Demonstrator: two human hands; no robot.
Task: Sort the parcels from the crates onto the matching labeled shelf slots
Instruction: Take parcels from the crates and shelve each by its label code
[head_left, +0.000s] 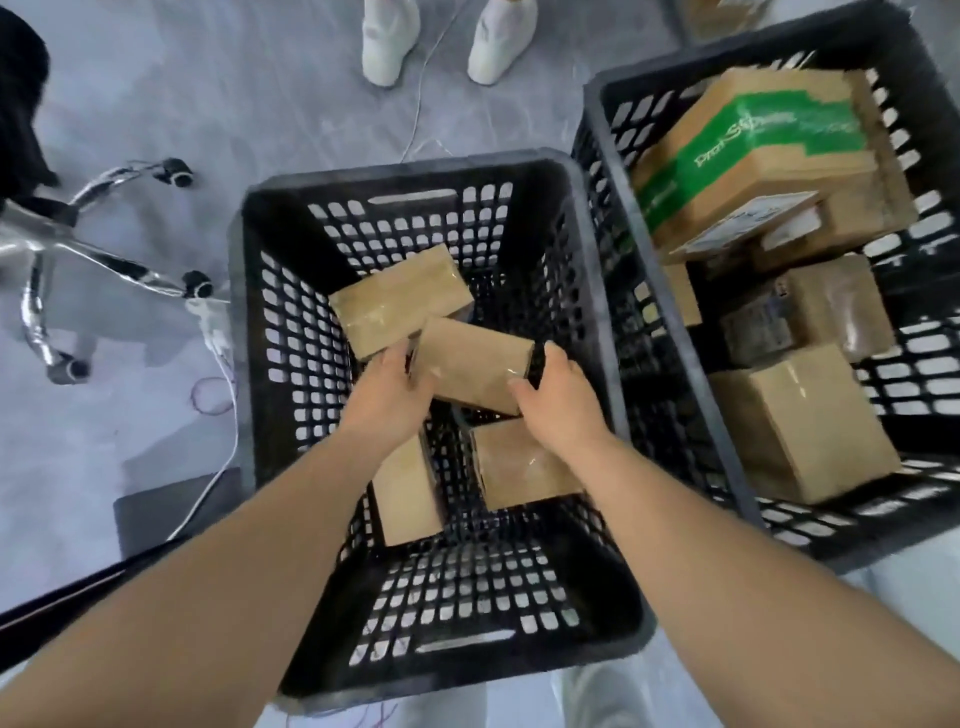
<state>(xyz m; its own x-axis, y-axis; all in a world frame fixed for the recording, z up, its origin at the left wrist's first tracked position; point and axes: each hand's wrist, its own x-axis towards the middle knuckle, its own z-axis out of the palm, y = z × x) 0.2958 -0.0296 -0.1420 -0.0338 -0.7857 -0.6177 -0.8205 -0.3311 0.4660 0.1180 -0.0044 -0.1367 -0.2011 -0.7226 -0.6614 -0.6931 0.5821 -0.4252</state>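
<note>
Inside the black crate (249, 322), both hands (395, 387) (556, 397) reach down, gripping one brown parcel (472, 364).

Near black slotted crate (249, 332): four brown taped cardboard parcels inside. Middle parcel (475, 364) tilted, overlapping rear parcel (400, 304); two more (408, 491) (522, 465) flat on the bottom. Right crate (592, 111): stacked parcels, top green-printed box (763, 140) tilted.

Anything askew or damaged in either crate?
No visible damage. The green-taped box in the right crate sits tilted atop other parcels. In the near crate, both hands grip one parcel that overlaps another.
</note>
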